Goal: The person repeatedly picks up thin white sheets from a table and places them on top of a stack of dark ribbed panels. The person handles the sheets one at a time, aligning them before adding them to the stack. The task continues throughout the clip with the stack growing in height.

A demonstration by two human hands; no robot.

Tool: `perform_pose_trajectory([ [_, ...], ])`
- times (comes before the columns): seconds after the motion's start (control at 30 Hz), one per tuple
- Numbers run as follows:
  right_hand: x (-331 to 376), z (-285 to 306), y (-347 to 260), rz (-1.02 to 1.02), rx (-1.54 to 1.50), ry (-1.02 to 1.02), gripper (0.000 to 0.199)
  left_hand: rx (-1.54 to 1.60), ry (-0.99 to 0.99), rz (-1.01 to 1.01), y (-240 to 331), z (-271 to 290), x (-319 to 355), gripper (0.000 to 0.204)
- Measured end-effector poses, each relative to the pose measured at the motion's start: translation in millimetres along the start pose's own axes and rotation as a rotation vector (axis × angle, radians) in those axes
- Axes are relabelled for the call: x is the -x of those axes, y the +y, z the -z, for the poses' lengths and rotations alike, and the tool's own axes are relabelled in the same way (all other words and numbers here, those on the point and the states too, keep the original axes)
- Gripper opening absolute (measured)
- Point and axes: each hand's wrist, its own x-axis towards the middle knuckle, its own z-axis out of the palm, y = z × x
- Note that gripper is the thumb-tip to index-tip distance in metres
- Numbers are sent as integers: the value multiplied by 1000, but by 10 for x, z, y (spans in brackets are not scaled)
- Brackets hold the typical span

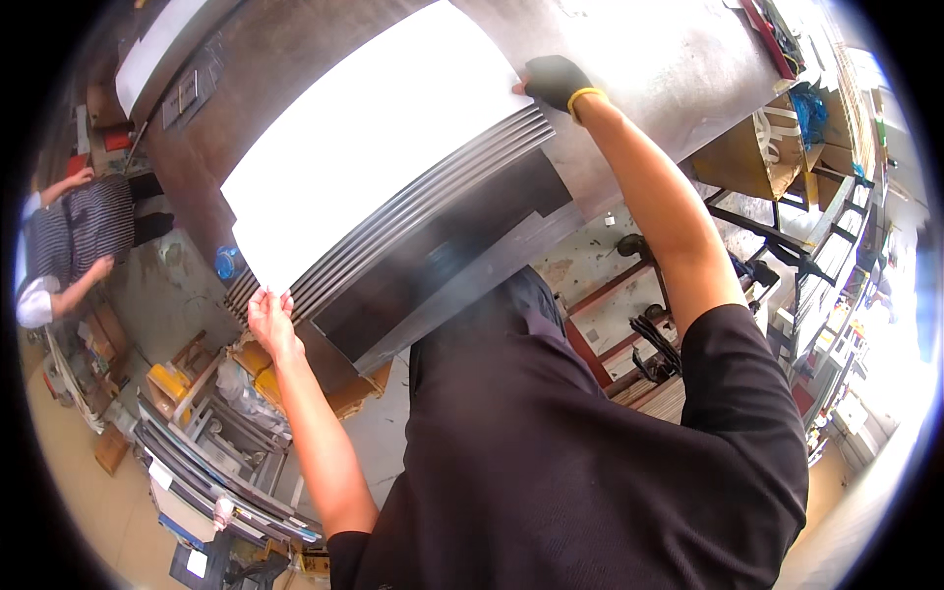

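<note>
A large white sheet [364,138] lies over a stack of ridged grey metal strips [433,202], whose edges show along its near side. My left hand [272,320], bare, pinches the sheet's near left corner. At the far right corner, my right hand [553,81], in a dark glove with a yellow cuff, grips the sheet's edge; its bare fingertips show against the white. Between the strips and my body lies a flat black panel [442,261] on the metal table [649,69]. What the sheet covers is hidden.
A blue roll [228,263] sits by the table's left edge. Cardboard boxes [747,157] and a dark metal rack [787,246] stand at the right. Another person [84,231] in a striped garment is at the far left. Shelving with sheets [211,472] stands lower left.
</note>
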Motion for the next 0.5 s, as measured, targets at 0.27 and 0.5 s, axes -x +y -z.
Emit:
perform_pose_trajectory([
  [0.27, 15, -76, 126, 58, -16, 25, 31, -19, 7, 15, -75, 4, -16, 16],
  [0.5, 110, 7, -17, 44, 161, 5, 40, 20, 26, 19, -238, 12, -119, 12],
])
